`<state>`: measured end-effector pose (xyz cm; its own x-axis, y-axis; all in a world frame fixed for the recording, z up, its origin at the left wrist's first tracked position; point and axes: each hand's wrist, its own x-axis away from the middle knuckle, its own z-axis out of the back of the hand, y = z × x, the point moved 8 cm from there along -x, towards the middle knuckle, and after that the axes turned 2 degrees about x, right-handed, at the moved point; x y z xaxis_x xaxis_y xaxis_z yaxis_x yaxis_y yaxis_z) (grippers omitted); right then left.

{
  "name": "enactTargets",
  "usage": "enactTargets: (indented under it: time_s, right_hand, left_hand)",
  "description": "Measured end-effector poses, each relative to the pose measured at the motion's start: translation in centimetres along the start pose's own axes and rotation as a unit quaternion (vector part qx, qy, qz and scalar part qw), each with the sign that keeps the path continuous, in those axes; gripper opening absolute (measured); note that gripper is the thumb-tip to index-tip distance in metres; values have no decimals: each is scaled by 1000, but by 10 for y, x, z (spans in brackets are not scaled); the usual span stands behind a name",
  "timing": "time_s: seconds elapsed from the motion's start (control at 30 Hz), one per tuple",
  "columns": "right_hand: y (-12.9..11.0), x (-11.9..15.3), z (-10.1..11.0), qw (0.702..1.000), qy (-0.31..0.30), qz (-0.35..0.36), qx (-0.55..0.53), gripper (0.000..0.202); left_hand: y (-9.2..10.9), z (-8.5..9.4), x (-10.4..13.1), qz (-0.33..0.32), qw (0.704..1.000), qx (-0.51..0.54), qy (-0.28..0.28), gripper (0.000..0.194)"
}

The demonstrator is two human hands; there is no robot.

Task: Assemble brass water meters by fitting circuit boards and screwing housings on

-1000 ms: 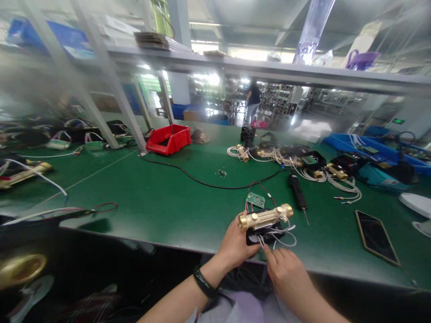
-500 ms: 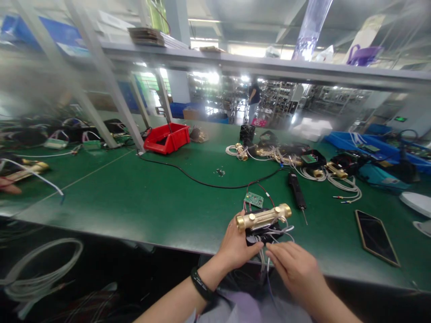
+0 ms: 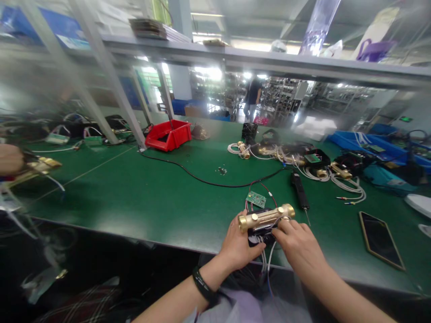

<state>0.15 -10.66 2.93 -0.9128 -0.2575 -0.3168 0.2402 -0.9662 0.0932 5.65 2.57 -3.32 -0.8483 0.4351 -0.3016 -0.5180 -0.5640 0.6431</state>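
Note:
A brass pipe body (image 3: 266, 218) with threaded ends lies across a black housing (image 3: 254, 238) near the bench's front edge. My left hand (image 3: 239, 244) is closed round the left side of this unit, thumb along the front. My right hand (image 3: 301, 244) is at its right end, fingers bent together on the white cables (image 3: 270, 255) just under the pipe; the fingertips are partly hidden. These cables hang over the edge toward my lap. Behind the pipe a small green circuit board (image 3: 256, 199) lies joined by thin red wires.
A black electric screwdriver (image 3: 299, 190) and a phone (image 3: 381, 240) lie to the right. A red bin (image 3: 168, 135) stands behind left. More brass units with coiled cables (image 3: 286, 156) line the back, beside a blue tray (image 3: 370, 143). At far left is another person's hand (image 3: 10, 159).
My right hand has moved up from the hanging cables to the pipe's right end. My left hand keeps its hold. The other person's hand at far left has risen with its brass piece.

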Motion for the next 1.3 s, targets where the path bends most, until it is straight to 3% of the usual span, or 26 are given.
enactTargets:
  time_s: [0.2, 0.47, 0.63, 0.87, 0.93, 1.0, 1.13, 1.2, 1.3]
  right_hand:
    - [5, -3, -1, 999, 3, -33, -2, 12]
    - [-23, -6, 0, 998, 59, -8, -27, 10]
    - [-32, 22, -18, 1000, 1, -17, 20, 16]
    - [-62, 49, -59, 994, -74, 64, 50, 18]
    - [-67, 47, -54, 993, -60, 96, 38, 14]
    - [-66, 42, -34, 993, -23, 118, -13, 10]
    - [-38, 25, 8, 993, 37, 72, -91, 15]
    - [-22, 17, 11, 998, 22, 37, -43, 18]
    - [-4, 12, -1, 999, -23, -3, 32, 12]
  left_hand:
    - [0, -1, 1, -4, 1000, -1, 0, 84]
    - [2, -1, 1, -13, 1000, -6, 7, 88]
    - [1, 1, 2, -13, 1000, -10, -1, 89]
    - [5, 1, 1, 1, 1000, -30, -2, 90]
    - [6, 1, 2, 7, 999, -35, 20, 95]
    - [5, 0, 3, 16, 998, -40, 37, 97]
    - [4, -3, 3, 18, 998, -44, 39, 93]
    - [5, -2, 3, 9, 998, -46, 38, 89]
    - [5, -2, 2, 7, 998, -47, 33, 87]
